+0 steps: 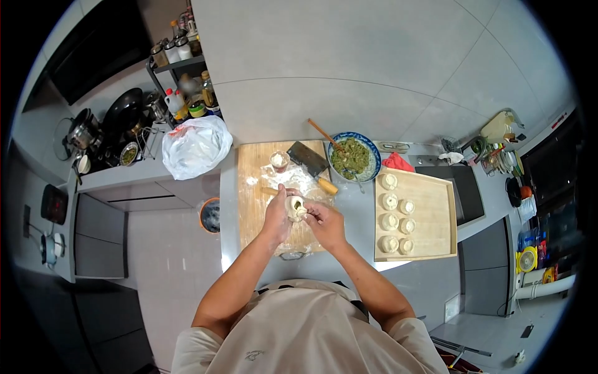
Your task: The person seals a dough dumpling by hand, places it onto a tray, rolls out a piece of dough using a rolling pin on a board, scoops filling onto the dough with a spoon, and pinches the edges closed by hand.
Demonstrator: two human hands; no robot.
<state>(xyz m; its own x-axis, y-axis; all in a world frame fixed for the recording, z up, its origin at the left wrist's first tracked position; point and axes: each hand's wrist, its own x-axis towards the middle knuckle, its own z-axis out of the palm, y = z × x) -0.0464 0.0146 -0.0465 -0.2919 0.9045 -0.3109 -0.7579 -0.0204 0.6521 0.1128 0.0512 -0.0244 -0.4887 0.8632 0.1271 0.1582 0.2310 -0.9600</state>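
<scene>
My left hand cups a round bun of white dough, its top partly open with green filling showing. The fingers of my right hand pinch the dough's edge on the right side of that opening. Both hands are over a floury wooden board. Just beyond them on the board are a cleaver, a small cup of flour and a wooden rolling pin, its middle hidden behind my hands.
Right of the board, a wooden tray bears several shaped buns. A blue-patterned bowl of green filling stands behind, with a wooden-handled utensil in it. At left are a white plastic bag and a floor bin.
</scene>
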